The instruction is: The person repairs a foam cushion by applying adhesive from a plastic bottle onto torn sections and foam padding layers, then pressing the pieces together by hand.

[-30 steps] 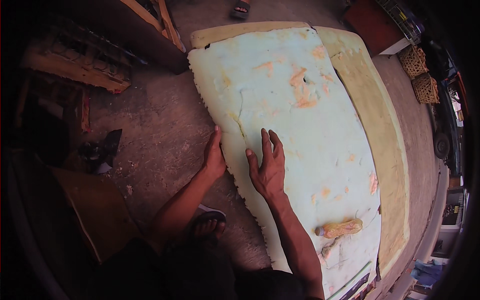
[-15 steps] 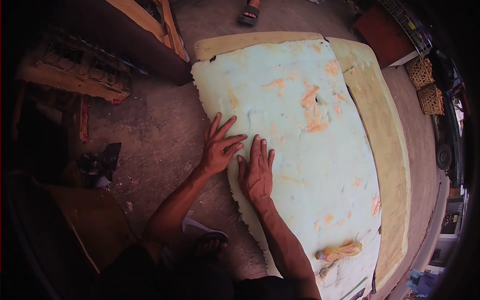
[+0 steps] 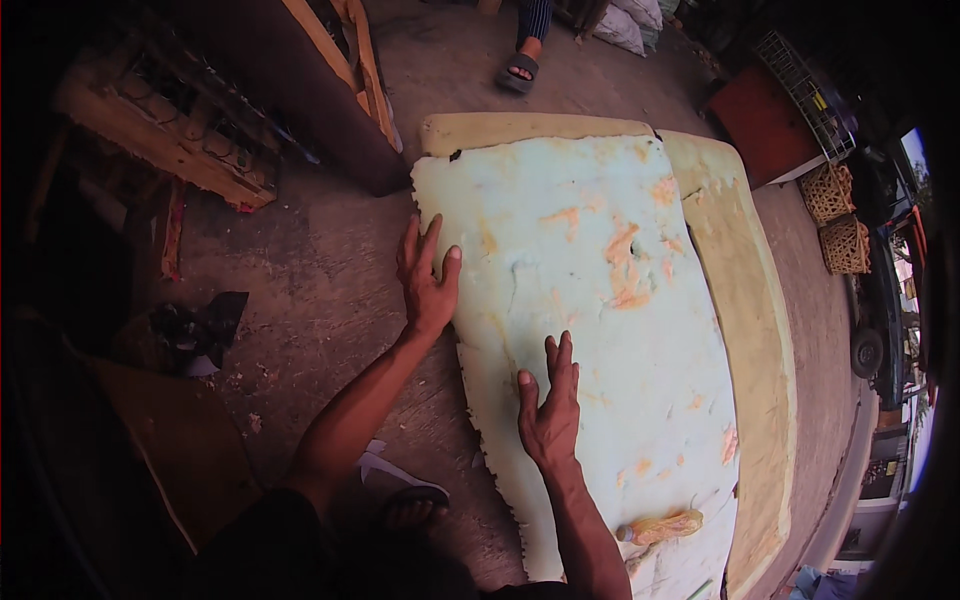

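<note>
A large pale green foam sheet with torn edges and orange-stained patches lies over a bigger yellowish foam slab. My left hand is at the sheet's left edge, fingers spread, holding nothing. Over the middle of the sheet is my right hand, thumb apart from its extended fingers and nothing in it; whether it touches the foam I cannot tell. A crumpled yellowish plastic bottle lies on its side on the near right part of the sheet.
Wooden frames with springs and a long dark padded piece stand at the left. Black plastic scraps lie on the floor. Woven baskets and a red-brown cabinet are far right. Another person's sandalled foot is beyond the foam.
My hands have moved apart: the left up along the sheet's left edge, the right further onto the sheet. The view has shifted, showing more of the far floor and the other person's leg.
</note>
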Motion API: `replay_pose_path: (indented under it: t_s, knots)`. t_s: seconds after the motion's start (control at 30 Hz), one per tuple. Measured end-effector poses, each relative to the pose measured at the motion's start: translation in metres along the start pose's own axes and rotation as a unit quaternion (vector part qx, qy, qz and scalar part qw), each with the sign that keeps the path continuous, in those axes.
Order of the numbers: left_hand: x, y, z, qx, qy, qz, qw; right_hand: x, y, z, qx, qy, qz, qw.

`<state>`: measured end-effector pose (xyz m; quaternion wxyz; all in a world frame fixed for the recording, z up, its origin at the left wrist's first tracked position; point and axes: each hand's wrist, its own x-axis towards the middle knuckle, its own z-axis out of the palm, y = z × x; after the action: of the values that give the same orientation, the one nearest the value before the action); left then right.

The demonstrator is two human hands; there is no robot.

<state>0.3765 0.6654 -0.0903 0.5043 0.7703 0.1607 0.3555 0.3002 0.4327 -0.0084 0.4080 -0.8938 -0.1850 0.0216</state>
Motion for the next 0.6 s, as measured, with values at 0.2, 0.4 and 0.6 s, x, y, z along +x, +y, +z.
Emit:
replay_pose_path:
  t_s: [0.2, 0.4, 0.6]
  knots:
    - [0.099, -0.02, 0.041, 0.046, 0.068, -0.083, 0.993, -0.068, 0.018, -0.027, -0.089, -0.021, 0.051, 0.995]
    - [0.113, -0.028, 0.043, 0.01, 0.096, -0.077, 0.992, -0.076, 0.033, -0.026, -0.164, -0.063, 0.072, 0.982]
    - [0.123, -0.027, 0.037, 0.043, 0.123, -0.135, 0.982, -0.072, 0.028, -0.02, -0.205, -0.077, 0.06, 0.974]
